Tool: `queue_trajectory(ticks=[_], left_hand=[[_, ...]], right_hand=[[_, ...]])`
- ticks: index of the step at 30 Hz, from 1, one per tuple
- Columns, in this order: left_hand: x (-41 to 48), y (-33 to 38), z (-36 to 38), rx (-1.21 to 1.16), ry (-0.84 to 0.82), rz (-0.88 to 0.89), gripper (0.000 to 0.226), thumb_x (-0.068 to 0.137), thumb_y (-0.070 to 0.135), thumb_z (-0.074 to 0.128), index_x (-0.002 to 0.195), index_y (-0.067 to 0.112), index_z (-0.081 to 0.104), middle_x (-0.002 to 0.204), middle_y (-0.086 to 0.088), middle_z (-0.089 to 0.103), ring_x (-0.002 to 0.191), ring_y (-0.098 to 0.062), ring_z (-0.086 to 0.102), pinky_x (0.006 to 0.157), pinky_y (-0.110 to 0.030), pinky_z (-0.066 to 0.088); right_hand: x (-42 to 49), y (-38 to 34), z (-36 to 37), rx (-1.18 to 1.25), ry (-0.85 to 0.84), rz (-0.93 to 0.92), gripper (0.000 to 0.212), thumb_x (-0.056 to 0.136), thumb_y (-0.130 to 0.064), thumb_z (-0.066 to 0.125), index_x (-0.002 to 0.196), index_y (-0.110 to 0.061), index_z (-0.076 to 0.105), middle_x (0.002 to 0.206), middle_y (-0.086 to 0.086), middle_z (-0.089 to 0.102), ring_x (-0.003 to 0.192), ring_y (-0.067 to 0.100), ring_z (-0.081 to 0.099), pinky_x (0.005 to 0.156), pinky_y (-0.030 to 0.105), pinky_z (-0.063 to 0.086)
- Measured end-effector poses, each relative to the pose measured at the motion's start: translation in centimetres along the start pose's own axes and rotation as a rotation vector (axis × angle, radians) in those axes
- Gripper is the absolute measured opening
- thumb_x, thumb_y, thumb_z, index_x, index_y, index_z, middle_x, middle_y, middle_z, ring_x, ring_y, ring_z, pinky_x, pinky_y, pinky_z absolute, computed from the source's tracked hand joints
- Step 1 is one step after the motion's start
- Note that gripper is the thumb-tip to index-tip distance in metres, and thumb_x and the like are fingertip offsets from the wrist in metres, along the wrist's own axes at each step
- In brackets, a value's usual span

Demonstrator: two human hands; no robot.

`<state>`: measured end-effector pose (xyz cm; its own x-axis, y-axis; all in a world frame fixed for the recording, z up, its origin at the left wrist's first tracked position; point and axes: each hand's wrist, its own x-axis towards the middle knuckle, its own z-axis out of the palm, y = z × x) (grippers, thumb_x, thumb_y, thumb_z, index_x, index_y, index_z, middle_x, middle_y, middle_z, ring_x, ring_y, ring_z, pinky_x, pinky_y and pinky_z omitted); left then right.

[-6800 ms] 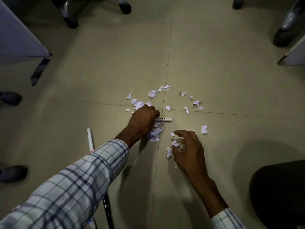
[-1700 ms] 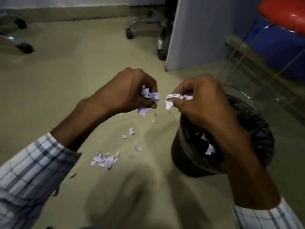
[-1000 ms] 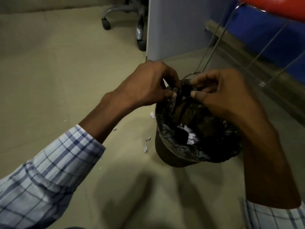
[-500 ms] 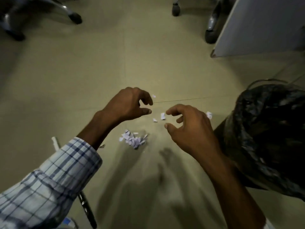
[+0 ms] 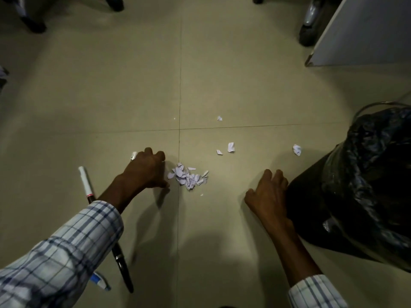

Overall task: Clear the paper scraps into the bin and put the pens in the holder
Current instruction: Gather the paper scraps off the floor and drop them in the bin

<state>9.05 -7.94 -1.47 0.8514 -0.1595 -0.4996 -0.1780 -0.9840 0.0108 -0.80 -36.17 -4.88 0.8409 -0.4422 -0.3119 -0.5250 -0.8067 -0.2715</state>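
Open floor [image 5: 222, 74] ahead, bin [image 5: 367, 185] blocking right side

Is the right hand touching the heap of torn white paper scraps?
Apart. The head view shows bare floor between the right hand and the heap of torn white paper scraps.

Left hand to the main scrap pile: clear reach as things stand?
Likely yes. The left hand sits just beside the scrap pile, on the pile's left, with nothing lying between them. The white marker lies on the hand's far side, out of the way.
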Motion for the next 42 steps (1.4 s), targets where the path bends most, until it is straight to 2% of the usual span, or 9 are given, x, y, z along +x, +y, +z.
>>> queue_trajectory(ticks=[3,11,18,21,25,29,32,34,42], left_hand=[[-0.3,0.5,1.0,0.066,-0.046,-0.053,0.093,0.060,0.046,0.087,0.129,0.004,0.041,0.122,-0.021,0.050,0.113,-0.036,0.052,0.095,-0.039,0.044],[0.2,1.9,2.7,-0.152,0.016,-0.046,0.057,0.077,0.016,0.074,0.121,0.004,0.039,0.115,-0.021,0.050,0.099,-0.041,0.060,0.071,-0.036,0.043],[0.5,4.5,2.9,-0.321,0.041,0.108,0.054,0.076,0.022,0.076,0.122,0.014,0.049,0.111,-0.011,0.056,0.096,-0.028,0.059,0.071,-0.027,0.038],[0.7,3.4,2.0,-0.344,0.094,0.093,0.053,0.072,0.020,0.079,0.119,0.019,0.053,0.109,-0.009,0.059,0.093,-0.026,0.061,0.071,-0.029,0.043],[0.3,1.8,1.0,-0.233,0.128,0.062,0.052,0.075,0.020,0.077,0.120,0.015,0.053,0.112,-0.012,0.057,0.094,-0.029,0.062,0.078,-0.035,0.048],[-0.3,0.7,1.7,0.079,0.111,0.038,0.045,0.085,0.023,0.064,0.123,0.008,0.045,0.115,-0.016,0.055,0.101,-0.032,0.060,0.095,-0.041,0.046],[-0.6,-0.1,2.2,0.143,0.025,-0.010,0.054,0.089,0.024,0.059,0.133,0.006,0.035,0.124,-0.017,0.051,0.111,-0.033,0.058,0.087,-0.039,0.049],[-0.7,-0.6,2.4,0.135,-0.004,-0.031,0.056,0.089,0.024,0.061,0.134,0.006,0.032,0.125,-0.017,0.052,0.113,-0.033,0.057,0.085,-0.040,0.050],[-0.3,-0.2,3.1,-0.019,0.019,0.028,0.041,0.090,0.012,0.059,0.126,0.004,0.041,0.111,-0.017,0.059,0.097,-0.033,0.063,0.082,-0.037,0.050]], right_hand=[[-0.2,0.4,0.1,0.005,0.065,-0.003,0.046,0.076,-0.014,0.064,0.118,-0.005,0.048,0.134,0.018,0.039,0.121,0.035,0.037,0.093,0.036,0.041],[-1.4,-2.5,3.1,0.281,0.130,-0.202,0.044,0.069,0.013,0.058,0.109,-0.005,0.060,0.111,0.016,0.053,0.102,0.035,0.054,0.085,0.036,0.044],[0.4,-6.2,3.5,0.597,-0.004,-0.490,0.039,0.075,-0.001,0.061,0.112,-0.013,0.066,0.104,0.003,0.063,0.081,0.016,0.061,0.078,0.027,0.052],[2.9,-5.3,1.9,0.692,0.133,-0.386,0.039,0.073,-0.008,0.058,0.110,-0.015,0.067,0.101,0.001,0.067,0.077,0.018,0.062,0.076,0.033,0.053],[6.6,-2.9,0.0,0.450,0.352,-0.147,0.046,0.074,-0.016,0.065,0.120,-0.012,0.062,0.121,0.010,0.057,0.113,0.030,0.053,0.090,0.035,0.044],[10.0,-1.9,-0.5,0.204,0.377,0.087,0.064,0.074,-0.030,0.069,0.130,-0.007,0.048,0.150,0.020,0.032,0.135,0.039,0.032,0.106,0.047,0.035],[11.5,-1.2,0.1,0.145,0.363,0.211,0.072,0.074,-0.036,0.070,0.133,-0.006,0.042,0.157,0.021,0.019,0.141,0.041,0.024,0.110,0.052,0.031],[12.1,-0.9,0.5,0.169,0.370,0.238,0.069,0.075,-0.039,0.066,0.131,-0.005,0.044,0.155,0.021,0.025,0.139,0.041,0.028,0.109,0.053,0.032],[7.8,-4.9,4.0,0.451,0.419,-0.306,0.038,0.070,-0.006,0.053,0.107,-0.002,0.062,0.111,0.016,0.061,0.107,0.037,0.052,0.093,0.032,0.037]])
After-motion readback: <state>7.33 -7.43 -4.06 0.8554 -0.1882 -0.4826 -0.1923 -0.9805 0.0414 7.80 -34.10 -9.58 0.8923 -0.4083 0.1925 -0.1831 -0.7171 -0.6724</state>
